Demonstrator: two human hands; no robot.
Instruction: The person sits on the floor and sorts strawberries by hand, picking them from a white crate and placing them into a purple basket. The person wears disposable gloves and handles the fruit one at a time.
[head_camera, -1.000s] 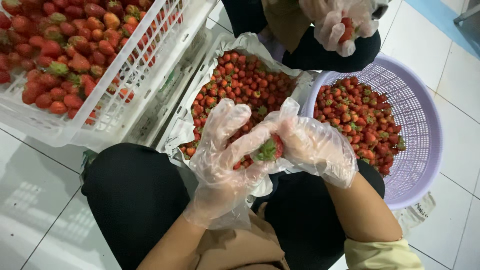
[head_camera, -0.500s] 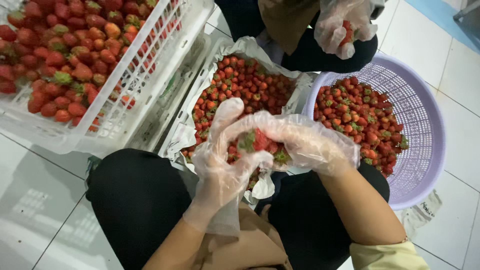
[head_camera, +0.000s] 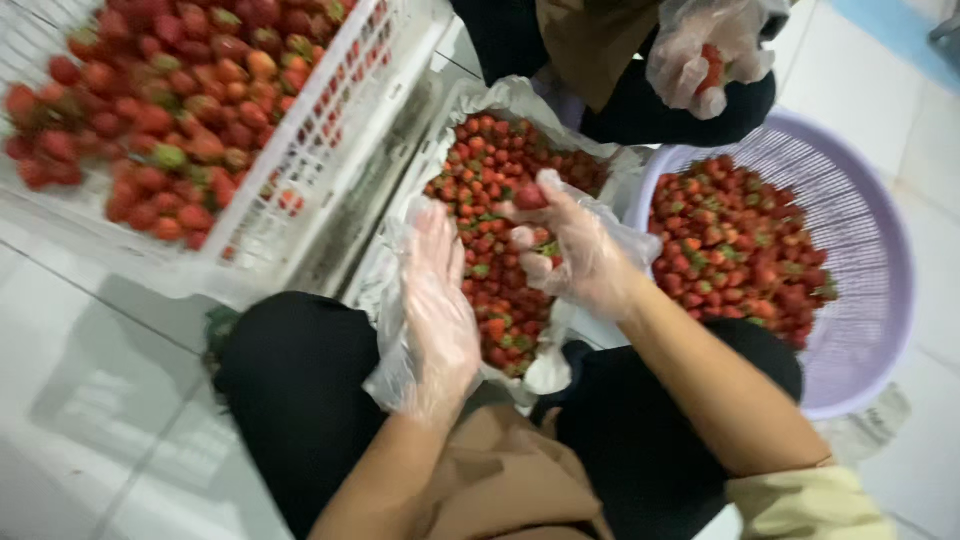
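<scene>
- So, the right hand (head_camera: 575, 250) in a clear plastic glove has its grip pinched on a small red strawberry (head_camera: 530, 196), held at the fingertips above the paper-lined tray of strawberries (head_camera: 500, 100).
- The left hand (head_camera: 440, 300), gloved too, is spread flat and holds nothing, just beside the berry.
- Looks soft, light and easily bruised; I'd hold it gently by the sides.
</scene>
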